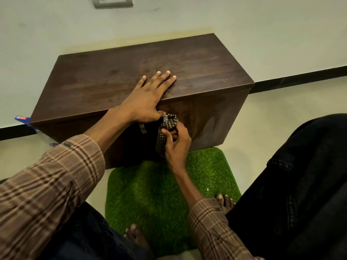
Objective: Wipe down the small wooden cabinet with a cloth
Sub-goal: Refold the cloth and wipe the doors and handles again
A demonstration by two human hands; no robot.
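1 × small dark-brown wooden cabinet (116,79), low box shape, on pale floor (281,113) against white wall (187,17), centre of view.
1 × black-and-white checked cloth (165,132), bunched, at cabinet front face beside 1 bent metal handle (143,127).
2 × hands. Left hand (146,102): flat on cabinet top at front edge, fingers (165,79) straight & spread wide, thumb over the edge, holding nothing. Right hand (177,142): fingers curled, pinching the cloth vs. front face.
1 × green artificial-grass mat (159,194) on floor, touching cabinet base; 2 bare feet on it.
2 × brown plaid sleeves.
1 × wall switch plate (112,1), top edge.
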